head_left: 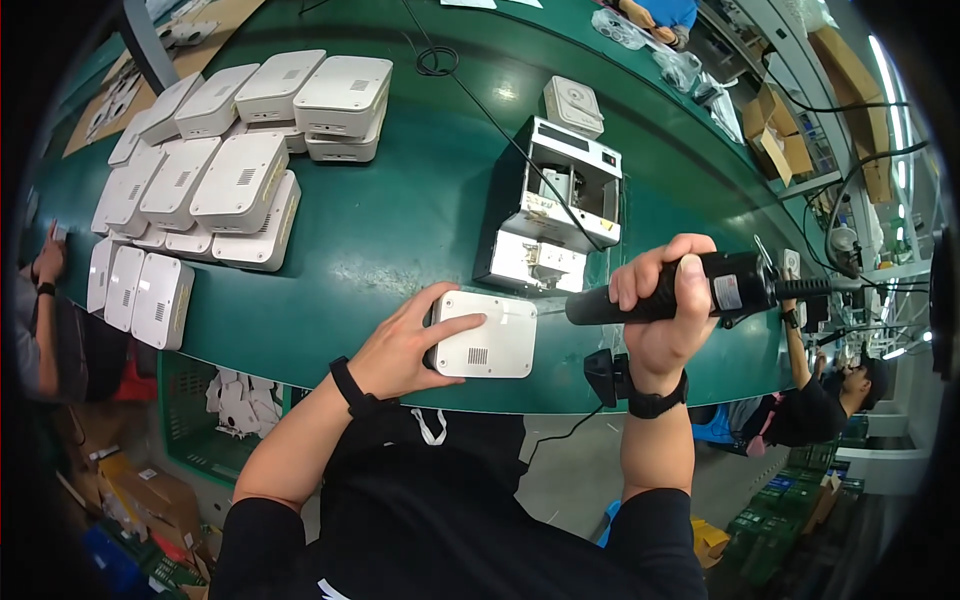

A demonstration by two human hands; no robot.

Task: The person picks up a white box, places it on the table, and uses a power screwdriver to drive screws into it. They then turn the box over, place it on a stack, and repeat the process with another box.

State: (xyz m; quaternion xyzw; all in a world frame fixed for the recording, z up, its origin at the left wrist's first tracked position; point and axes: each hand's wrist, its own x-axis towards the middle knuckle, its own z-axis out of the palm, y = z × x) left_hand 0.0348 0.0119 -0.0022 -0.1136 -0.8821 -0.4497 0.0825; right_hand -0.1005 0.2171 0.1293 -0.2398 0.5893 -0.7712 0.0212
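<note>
A white plastic device housing (505, 345) with a small vent grille and corner screw holes lies flat on the green bench in front of me. My left hand (400, 345) grips its left end, index finger stretched over the top face, thumb along the near edge. In my right hand (665, 300) is a black electric screwdriver (740, 283), its cable running off to the right. The screwdriver lies nearly level, its thin bit pointing left beside the housing's upper right side; whether they touch I cannot tell. A black strap circles each wrist.
Beyond the housing stands a screw feeder (575, 205), with a small white box (573, 107) behind it. Stacked white housings (240, 180) fill the bench's left side. A black cable (490, 115) crosses the bench. Below the edge sits a green crate (200, 425). Other people work left, right and opposite.
</note>
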